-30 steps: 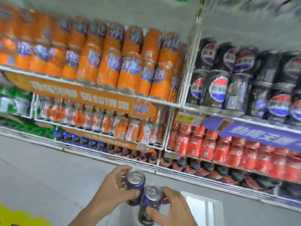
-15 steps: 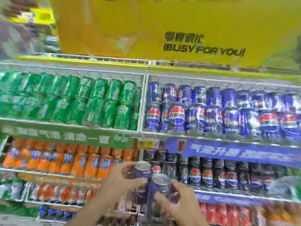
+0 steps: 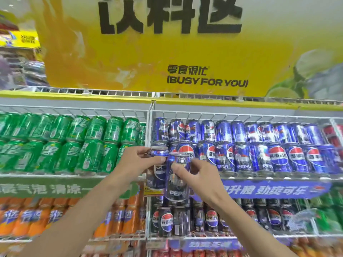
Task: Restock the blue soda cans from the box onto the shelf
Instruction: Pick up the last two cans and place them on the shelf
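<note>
I'm watching both hands riding higher than half a second back. The left hand [image 3: 137, 160] is gripping one blue can [image 3: 157, 176] and the right hand [image 3: 196, 175] is gripping the second can [image 3: 177, 188], side by side before the shelf [image 3: 269, 176]. Fingers are partly covering both cans.

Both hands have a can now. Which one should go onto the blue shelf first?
Left, probably. The left hand holds the left can higher, its top level with the lower row of the blue shelf, by the shelf's left end. The right hand holds the right can lower and nearer the camera.
</note>
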### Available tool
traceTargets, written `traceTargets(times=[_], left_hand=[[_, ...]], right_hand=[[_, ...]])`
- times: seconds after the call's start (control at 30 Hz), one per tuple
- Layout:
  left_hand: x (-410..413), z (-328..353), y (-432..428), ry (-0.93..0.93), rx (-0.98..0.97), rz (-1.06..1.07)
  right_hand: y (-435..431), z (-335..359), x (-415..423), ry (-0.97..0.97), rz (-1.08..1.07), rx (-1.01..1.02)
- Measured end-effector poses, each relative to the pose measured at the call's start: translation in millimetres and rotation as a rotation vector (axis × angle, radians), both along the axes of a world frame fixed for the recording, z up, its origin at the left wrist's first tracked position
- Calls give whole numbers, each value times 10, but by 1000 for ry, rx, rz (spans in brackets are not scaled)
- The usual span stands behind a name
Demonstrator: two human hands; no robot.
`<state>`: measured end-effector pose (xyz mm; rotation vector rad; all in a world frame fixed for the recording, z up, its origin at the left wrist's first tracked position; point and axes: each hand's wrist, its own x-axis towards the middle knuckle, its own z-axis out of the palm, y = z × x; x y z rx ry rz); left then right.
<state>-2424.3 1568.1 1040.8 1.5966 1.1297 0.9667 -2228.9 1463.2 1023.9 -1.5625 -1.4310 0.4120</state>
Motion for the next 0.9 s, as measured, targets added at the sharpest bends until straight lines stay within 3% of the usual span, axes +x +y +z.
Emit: traceTargets(times=[0.27,0.63,0.9], left_hand=[[77,27,298,33,-47,-8],[338,17,514,4,-90,83],[485,26,544,130,6,203]], right_hand=[[490,306,14,-156,-107,1],[581,293,160,-144,-134,-16],[599,324,219,-155,-139,-38]])
